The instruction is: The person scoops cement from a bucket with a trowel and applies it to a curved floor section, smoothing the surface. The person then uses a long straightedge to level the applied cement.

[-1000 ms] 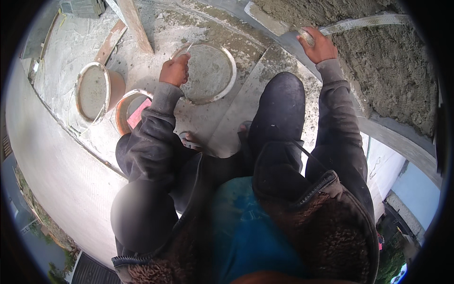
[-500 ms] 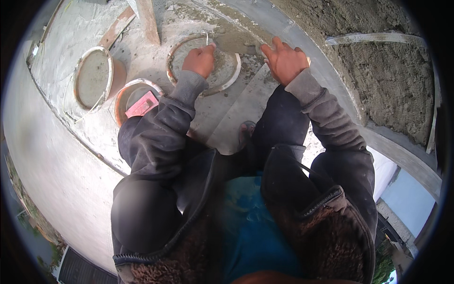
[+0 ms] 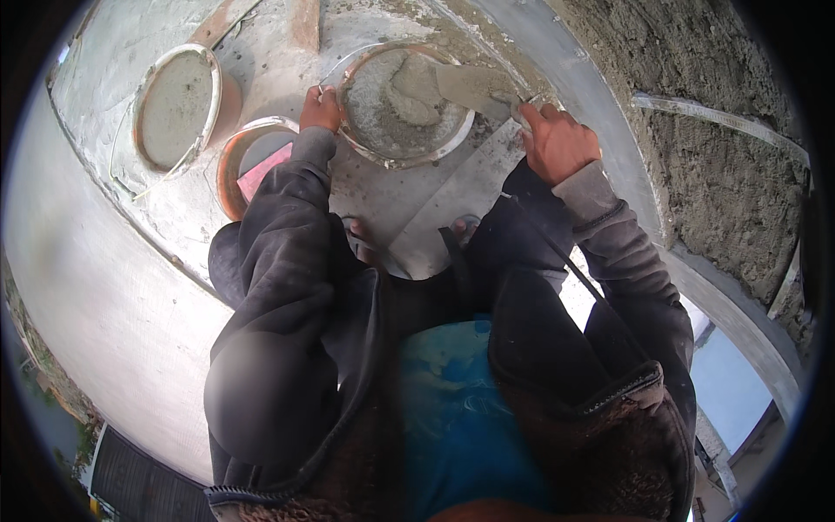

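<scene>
A round bucket of wet grey mortar (image 3: 383, 96) sits in front of me. My left hand (image 3: 321, 110) is closed on its thin handle at the left side of the rim. My right hand (image 3: 553, 139) grips a trowel (image 3: 474, 87) at the right; its mortar-smeared blade reaches over the right part of the bucket, against a soft mound of mortar. Left of that bucket, an orange bucket (image 3: 229, 174) holds grey liquid and a pink rectangular tool (image 3: 261, 170), partly hidden by my left sleeve.
A pale bucket of mortar (image 3: 174, 109) stands farther left, beside wooden boards (image 3: 304, 22). A flat board (image 3: 435, 209) lies by my feet. A ledge (image 3: 600, 96) and rough plastered surface (image 3: 713, 165) with a pale strip (image 3: 687, 109) run along the right.
My right hand has moved left and inward from the plastered edge, bringing the trowel over the mortar bucket. My left hand has shifted to the bucket's left rim, and fresh mortar shows piled inside.
</scene>
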Tool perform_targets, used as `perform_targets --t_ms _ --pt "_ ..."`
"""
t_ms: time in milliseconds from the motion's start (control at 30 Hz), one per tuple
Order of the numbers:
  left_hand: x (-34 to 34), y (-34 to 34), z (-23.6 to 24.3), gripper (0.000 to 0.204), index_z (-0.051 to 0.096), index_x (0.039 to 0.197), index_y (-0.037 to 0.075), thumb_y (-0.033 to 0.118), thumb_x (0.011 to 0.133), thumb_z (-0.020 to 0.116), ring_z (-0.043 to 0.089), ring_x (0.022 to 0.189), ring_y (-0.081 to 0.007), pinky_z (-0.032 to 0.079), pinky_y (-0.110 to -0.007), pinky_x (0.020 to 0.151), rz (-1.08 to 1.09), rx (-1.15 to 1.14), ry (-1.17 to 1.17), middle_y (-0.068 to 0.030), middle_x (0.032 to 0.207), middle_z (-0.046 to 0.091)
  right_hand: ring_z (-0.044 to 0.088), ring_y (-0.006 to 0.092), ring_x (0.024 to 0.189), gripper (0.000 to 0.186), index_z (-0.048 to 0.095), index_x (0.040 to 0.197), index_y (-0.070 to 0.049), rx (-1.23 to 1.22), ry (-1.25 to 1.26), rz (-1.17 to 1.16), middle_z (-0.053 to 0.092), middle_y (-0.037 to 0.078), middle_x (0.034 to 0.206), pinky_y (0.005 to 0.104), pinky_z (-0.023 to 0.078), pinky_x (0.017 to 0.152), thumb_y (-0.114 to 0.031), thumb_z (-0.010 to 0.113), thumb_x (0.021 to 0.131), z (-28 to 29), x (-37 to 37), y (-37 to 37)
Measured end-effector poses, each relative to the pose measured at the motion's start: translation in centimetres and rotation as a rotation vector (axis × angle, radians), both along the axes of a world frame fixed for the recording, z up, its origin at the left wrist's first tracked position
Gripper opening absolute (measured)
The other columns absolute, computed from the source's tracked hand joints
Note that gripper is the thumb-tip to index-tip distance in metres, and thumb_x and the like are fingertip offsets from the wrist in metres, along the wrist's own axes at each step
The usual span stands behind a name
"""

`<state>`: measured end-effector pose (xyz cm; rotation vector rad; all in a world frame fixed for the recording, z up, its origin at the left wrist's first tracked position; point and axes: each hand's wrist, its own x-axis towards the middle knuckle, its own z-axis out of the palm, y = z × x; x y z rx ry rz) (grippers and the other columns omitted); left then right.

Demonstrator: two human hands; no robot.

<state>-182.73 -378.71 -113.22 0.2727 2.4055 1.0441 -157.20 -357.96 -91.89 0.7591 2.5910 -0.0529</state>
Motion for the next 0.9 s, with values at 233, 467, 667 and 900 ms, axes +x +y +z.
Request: perform_targets --t_ms 233,467,667,900 --pt "3.1 4.7 4.1 0.04 0.057 0.125 0.015 0.023 0.087 0.052 0.064 0.099 -0.0374 0.049 -0.044 0.087 -0.271 -0.085 -0.035 -0.0208 0.103 0.067 0.063 0.0368 0.102 0.046 0.058 0.125 -0.017 -0.327 0.12 -0.366 0.067 0.018 0.108 0.0454 0.049 0.089 -0.042 0.06 0.085 -12.7 -2.9 -1.8" --pt "1.9 3.7 2.3 0.04 0.059 0.124 0.012 0.019 0.085 0.052 0.065 0.098 -0.0378 0.049 -0.044 0.086 -0.185 -0.055 -0.137 -0.0219 0.104 0.067 0.062 0.0333 0.103 0.038 0.055 0.122 -0.019 -0.282 0.222 -0.279 0.06 0.012 0.111 0.0458 0.052 0.081 -0.032 0.061 0.087 -7.5 1.0 -4.0" --pt "0.4 2.2 -0.5 0.039 0.061 0.12 0.005 0.015 0.083 0.052 0.067 0.096 -0.0345 0.05 -0.041 0.085 -0.093 -0.024 -0.15 -0.0251 0.103 0.067 0.063 0.0302 0.1 0.037 0.053 0.123 -0.018 -0.096 0.272 -0.15 0.057 0.013 0.107 0.0435 0.055 0.073 -0.024 0.06 0.088 -3.7 0.5 -3.8" --pt "3.3 5.1 1.1 0.039 0.062 0.119 0.004 0.01 0.083 0.05 0.067 0.091 -0.033 0.05 -0.041 0.082 -0.209 0.086 -0.165 -0.0231 0.099 0.068 0.059 0.039 0.11 0.05 0.061 0.124 -0.014 -0.503 0.17 -0.426 0.064 0.022 0.114 0.0446 0.046 0.097 -0.037 0.062 0.08 -12.7 1.2 -2.0"
